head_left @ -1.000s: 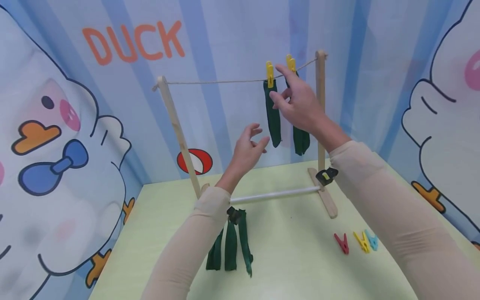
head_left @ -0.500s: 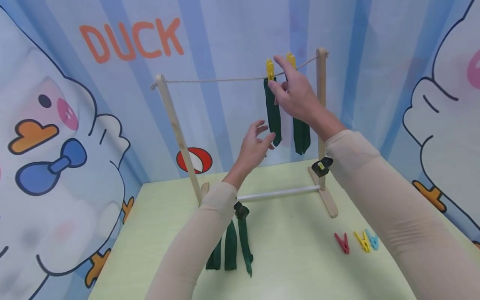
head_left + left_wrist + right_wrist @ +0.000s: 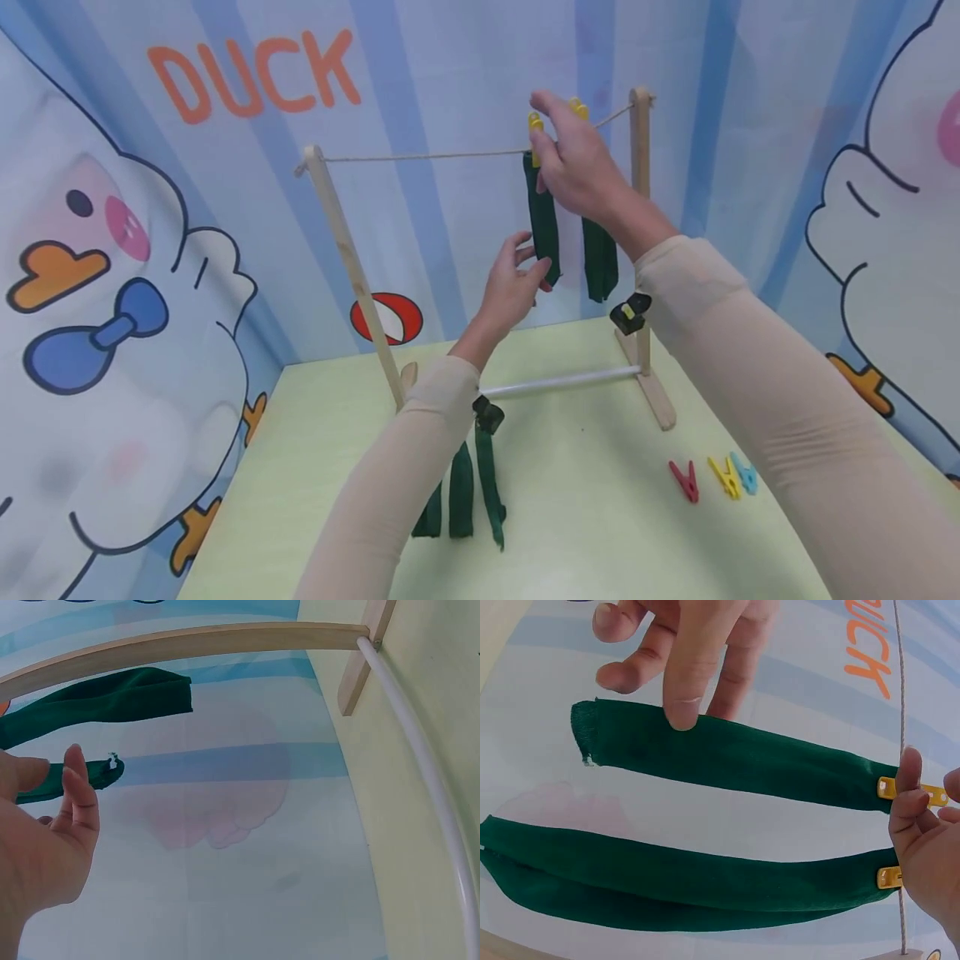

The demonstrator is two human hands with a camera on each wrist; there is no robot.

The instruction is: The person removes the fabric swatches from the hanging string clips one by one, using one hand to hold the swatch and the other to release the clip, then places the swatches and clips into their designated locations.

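Two long, narrow, sock-like dark green cloths hang from a rope by yellow clothespins. My right hand [image 3: 581, 162] is at the clothespin [image 3: 886, 787] of the nearer cloth [image 3: 542, 217], its thumb overlapping the pin and its index finger extended above. Lower down, my left hand [image 3: 512, 283] has its loosely bent fingers and thumb either side of that cloth's lower end. In the right wrist view the left thumb [image 3: 682, 712] overlaps the cloth's edge. Farther right hangs the second cloth [image 3: 600, 258], its clothespin [image 3: 577, 107] partly hidden behind my right hand.
The rope [image 3: 427, 156] runs between two wooden posts [image 3: 641, 142], joined low down by a white rod [image 3: 562, 381]. Several more green cloths [image 3: 461, 492] lie on the table [image 3: 585, 517], partly behind my left forearm. Red [image 3: 685, 482], yellow [image 3: 725, 477] and blue [image 3: 745, 473] clothespins lie at right.
My right hand has moved slightly up and left onto the nearer clothespin. My left hand has moved up and right to the lower end of that cloth.
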